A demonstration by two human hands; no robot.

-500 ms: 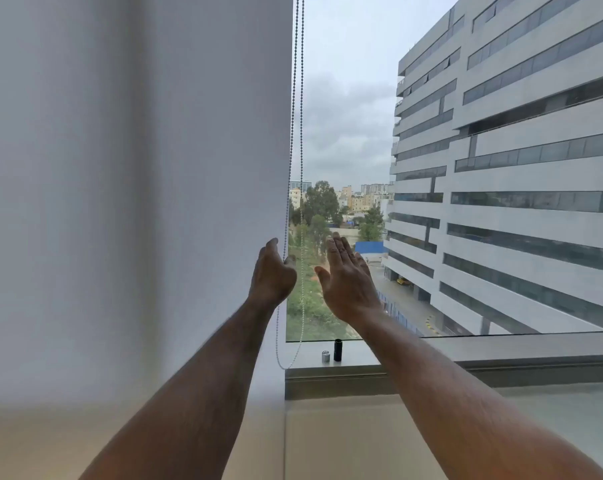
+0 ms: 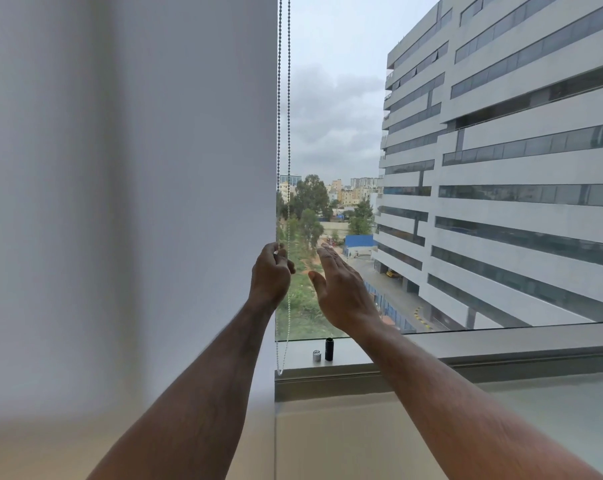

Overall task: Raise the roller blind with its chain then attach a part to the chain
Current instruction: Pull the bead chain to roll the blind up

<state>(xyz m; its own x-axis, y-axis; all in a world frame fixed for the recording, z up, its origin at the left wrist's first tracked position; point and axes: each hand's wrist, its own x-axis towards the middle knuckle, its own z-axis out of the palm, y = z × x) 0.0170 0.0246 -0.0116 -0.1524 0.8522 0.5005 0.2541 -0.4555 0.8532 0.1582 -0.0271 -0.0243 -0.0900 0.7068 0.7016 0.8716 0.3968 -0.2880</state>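
A white roller blind (image 2: 154, 168) covers the left half of the view and hangs down past the sill. Its bead chain (image 2: 289, 116) runs down in two strands along the blind's right edge and loops at the bottom (image 2: 280, 370) near the sill. My left hand (image 2: 271, 271) is closed around the chain at mid height. My right hand (image 2: 341, 292) is just right of it, fingers apart, touching nothing. On the sill stand a small black cylinder (image 2: 329, 348) and a shorter silver part (image 2: 316, 356).
The grey window sill (image 2: 466, 344) runs across below the glass. Through the window stands a large grey building (image 2: 501, 168), with trees and sky at centre. Below the sill lies a pale panel (image 2: 345, 438).
My left hand has closed more tightly on the chain. My right hand has tilted and stays open beside it. The camera view has shifted slightly.
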